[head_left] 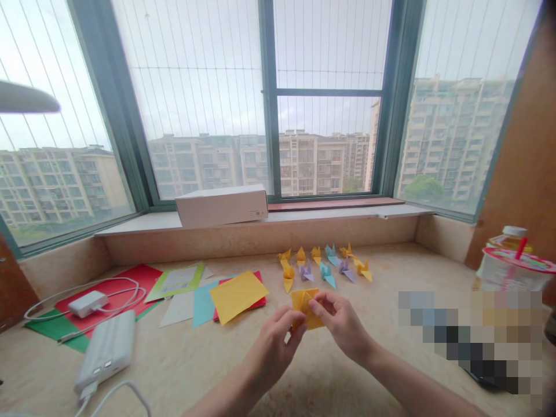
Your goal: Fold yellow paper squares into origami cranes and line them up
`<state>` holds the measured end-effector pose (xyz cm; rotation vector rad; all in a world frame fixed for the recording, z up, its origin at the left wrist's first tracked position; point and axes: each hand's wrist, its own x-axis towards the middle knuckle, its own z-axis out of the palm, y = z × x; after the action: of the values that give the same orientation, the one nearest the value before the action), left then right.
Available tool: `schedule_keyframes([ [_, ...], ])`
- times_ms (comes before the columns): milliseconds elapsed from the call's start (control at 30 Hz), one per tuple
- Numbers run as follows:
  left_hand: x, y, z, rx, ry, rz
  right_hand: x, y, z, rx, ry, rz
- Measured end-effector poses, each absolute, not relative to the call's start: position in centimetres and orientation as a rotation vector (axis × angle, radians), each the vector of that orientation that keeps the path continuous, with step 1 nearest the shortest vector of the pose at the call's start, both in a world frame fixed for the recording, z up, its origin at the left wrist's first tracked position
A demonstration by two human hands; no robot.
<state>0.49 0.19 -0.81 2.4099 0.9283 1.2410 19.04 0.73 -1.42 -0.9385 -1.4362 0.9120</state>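
A partly folded yellow origami paper is held up between my two hands, with creases and a flap showing on its face. My left hand pinches its left side between thumb and fingers. On the upper right, my right hand grips the paper, thumb on the flap. Just beyond stand several folded paper cranes in two rows, among them a yellow crane, a purple crane and a blue crane. To the left lies a flat yellow sheet on top of other coloured sheets.
A white power bank and a charger with cables lie at the left over red paper. A white box rests on the window ledge. At the right stand a lidded cup and a bottle, near a blurred-out patch.
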Motion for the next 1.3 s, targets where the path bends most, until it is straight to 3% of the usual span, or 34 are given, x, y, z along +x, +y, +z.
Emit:
schedule_keyframes([
  [833,0.1,0.6,-0.7,2.277,0.799,1.558,18.3,0.3,-0.8,-0.797,-1.261,1.046],
  [1300,-1.1,0.9,0.3,2.516,0.636,1.593,18.1,-0.4,-0.3,-0.849,-1.255,1.122],
])
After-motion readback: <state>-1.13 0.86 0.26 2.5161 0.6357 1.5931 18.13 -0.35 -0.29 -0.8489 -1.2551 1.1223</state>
